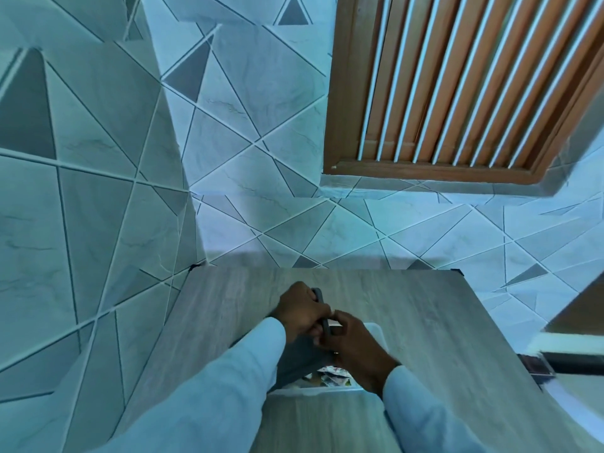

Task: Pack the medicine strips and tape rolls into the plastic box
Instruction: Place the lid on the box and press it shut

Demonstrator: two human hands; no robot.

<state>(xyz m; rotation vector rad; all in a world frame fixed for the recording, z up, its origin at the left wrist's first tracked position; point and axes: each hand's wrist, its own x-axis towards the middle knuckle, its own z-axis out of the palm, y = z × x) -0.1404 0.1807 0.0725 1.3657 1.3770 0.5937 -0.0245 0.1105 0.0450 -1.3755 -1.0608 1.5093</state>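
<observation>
Both hands meet over the wood-grain tabletop [425, 322]: the left hand [302, 313] and right hand [354, 343] are clamped together on a dark grey lid [322, 308] held edge-up. Beneath them, toward 6 o'clock, the translucent plastic box [377, 333] shows crinkled medicine strips [333, 376]. Pale sleeves [228, 387] hide its left side. At 3 o'clock lies a blurred dark object [536, 364].

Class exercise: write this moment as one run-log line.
left hand: on grey lid | right hand: on lid | plastic box: on table, packets inside | phase: lid handling
</observation>
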